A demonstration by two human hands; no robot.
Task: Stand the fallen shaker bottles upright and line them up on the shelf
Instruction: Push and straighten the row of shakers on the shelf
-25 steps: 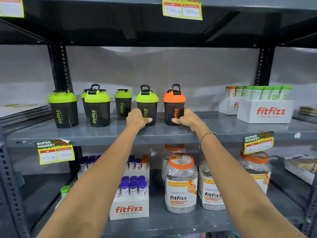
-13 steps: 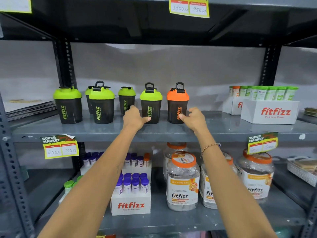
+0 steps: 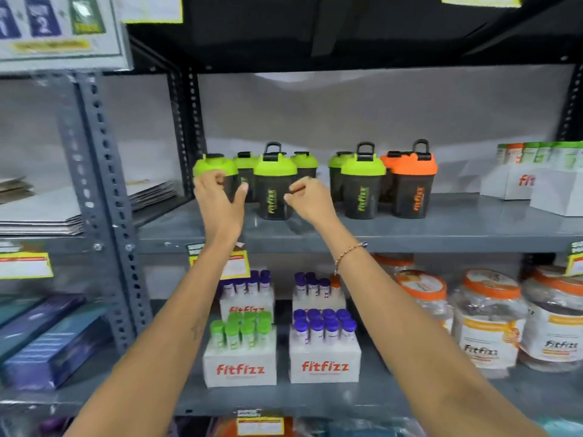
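The left hand (image 3: pixel 217 200) has an open grip, fingers curled at the leftmost green-lidded shaker (image 3: pixel 216 171) without closing on it, and the right hand (image 3: pixel 310 200) is loosely curled and holds nothing — the two hands flank the front green-lidded shaker (image 3: pixel 275 187), probably to nudge it into the row. This shaker stands upright between the two grips, just beside each of them, on the grey shelf (image 3: pixel 441 234). Further right another green shaker (image 3: pixel 362 187) and the orange-lidded shaker (image 3: pixel 411 184) also stand upright — with more green ones behind, so no fallen bottle is visible.
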